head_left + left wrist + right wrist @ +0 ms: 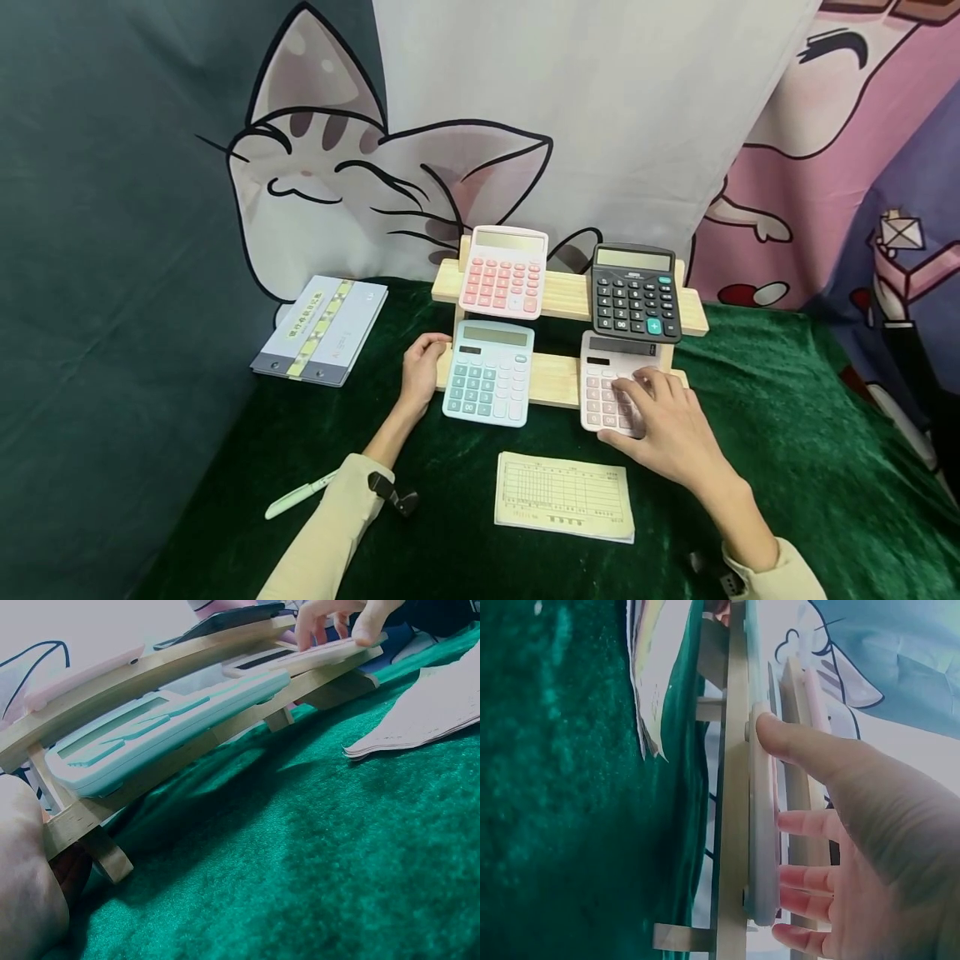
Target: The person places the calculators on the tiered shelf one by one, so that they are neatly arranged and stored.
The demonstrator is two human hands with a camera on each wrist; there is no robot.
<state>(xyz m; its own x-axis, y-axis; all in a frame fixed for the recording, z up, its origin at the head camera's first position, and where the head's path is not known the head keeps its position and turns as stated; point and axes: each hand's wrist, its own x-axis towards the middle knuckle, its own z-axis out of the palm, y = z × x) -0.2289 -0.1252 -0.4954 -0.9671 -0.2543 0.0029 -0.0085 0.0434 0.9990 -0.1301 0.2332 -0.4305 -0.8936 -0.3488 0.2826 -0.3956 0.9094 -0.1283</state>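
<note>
A two-tier wooden rack [555,379] bears calculators. On its lower tier, a pale pink calculator [600,400] leans at the right and a light blue calculator [487,375] at the left. My right hand [667,425] rests its fingertips on the pale pink one's keys, with the thumb at its lower edge. In the right wrist view those fingers [806,877] look fairly straight against the calculator's face. At the rack's left end, my left hand [422,375] grips the lower slat, beside the blue calculator; part of its fingers is hidden behind the wood.
A white-and-pink calculator [504,271] and a black calculator [635,292] lean on the upper tier. A printed form pad [564,497] lies in front on green cloth [450,533]. Left of the rack are a grey-blue notebook [318,329] and a pale green pen [296,497].
</note>
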